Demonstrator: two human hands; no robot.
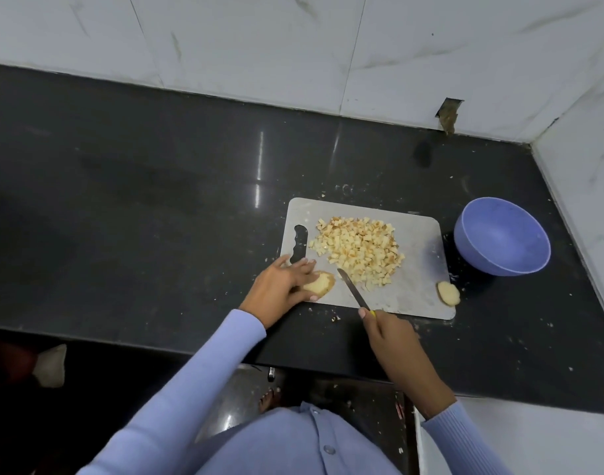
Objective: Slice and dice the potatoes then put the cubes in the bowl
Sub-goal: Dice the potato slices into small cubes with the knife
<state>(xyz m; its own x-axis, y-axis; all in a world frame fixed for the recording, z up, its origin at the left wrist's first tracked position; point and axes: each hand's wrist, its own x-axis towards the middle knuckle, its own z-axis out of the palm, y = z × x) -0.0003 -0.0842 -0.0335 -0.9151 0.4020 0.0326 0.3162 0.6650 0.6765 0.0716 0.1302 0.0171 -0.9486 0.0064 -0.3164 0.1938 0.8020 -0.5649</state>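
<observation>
A grey cutting board [417,269] lies on the black counter. A pile of several pale potato cubes [359,252] covers its middle. My left hand [283,286] holds a potato piece [323,282] at the board's near left corner, fingers and thumb curled round it. My right hand [389,334] grips a knife [353,291] by its yellow handle, the blade pointing up-left between the potato piece and the cubes. Another potato piece [448,293] sits at the board's near right corner. An empty blue bowl [503,234] stands right of the board.
The black counter [156,200] stretches far to the left of the board. White tiled walls [293,46] close the back and right side, meeting in a corner behind the bowl. Potato crumbs dot the counter around the board. The counter's front edge runs just below my hands.
</observation>
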